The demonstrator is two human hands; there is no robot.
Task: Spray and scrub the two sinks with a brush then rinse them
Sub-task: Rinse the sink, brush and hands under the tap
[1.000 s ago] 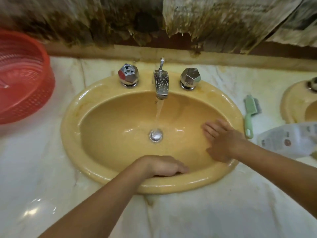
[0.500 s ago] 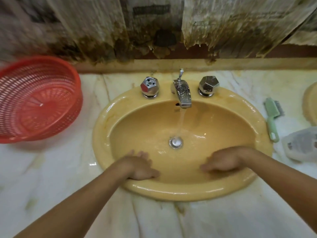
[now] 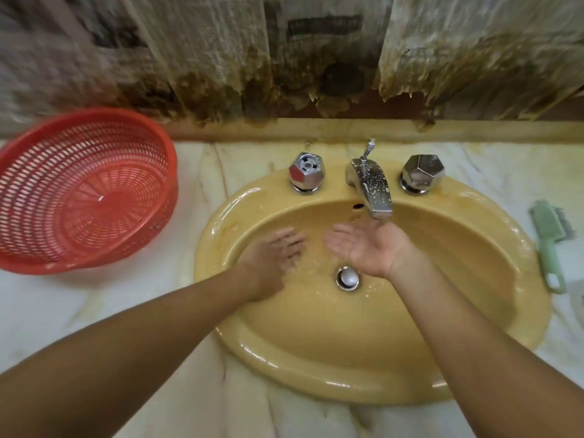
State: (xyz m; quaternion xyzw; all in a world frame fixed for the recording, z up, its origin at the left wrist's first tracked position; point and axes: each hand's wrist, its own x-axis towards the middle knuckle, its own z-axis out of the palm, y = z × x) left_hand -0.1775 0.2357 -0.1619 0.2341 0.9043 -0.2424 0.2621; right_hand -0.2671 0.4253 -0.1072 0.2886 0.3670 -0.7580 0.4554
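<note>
- Landmark = faucet (image 3: 373,191), chrome, w/ water spots, mounted at back rim of yellow sink (image 3: 442,368).
- Right hand (image 3: 368,248): palm up, fingers loosely spread, cupped just below faucet spout; holds nothing. Looks like it's catching water to splash round the basin.
- Left hand (image 3: 271,260): palm down, fingers spread flat on basin wall, down and left of faucet; blurred, so exact contact hard to tell. Nothing gripped.
- Step, my read: hand-rinsing this sink; scrub here seems done. Second sink not in view.
- Sink handling: fixed, glazed ceramic, hard, wet, so slippery; flat palms will slide easily, so wipe w/ open hand, no grip needed. Rim glistens w/ water.
- Drain (image 3: 347,278): metal stopper, straight below faucet, between the two wrists.
- Brush (image 3: 550,245): pale green, lies on counter well right of faucet, beside sink rim. Light plastic, stiff handle, bristles on far end; take it by the looped handle end near the front. Likely wet, may slip.
- Two faceted chrome knobs flank faucet: left knob (image 3: 306,172), right knob (image 3: 422,173). Smooth metal, wet fingers may slip turning them.
- Red basket (image 3: 85,191): perforated plastic, on marble counter (image 3: 104,311) far left of faucet, clear of sink.
- Wall behind faucet: stained, peeling paper; no obstruction to the hands.
</note>
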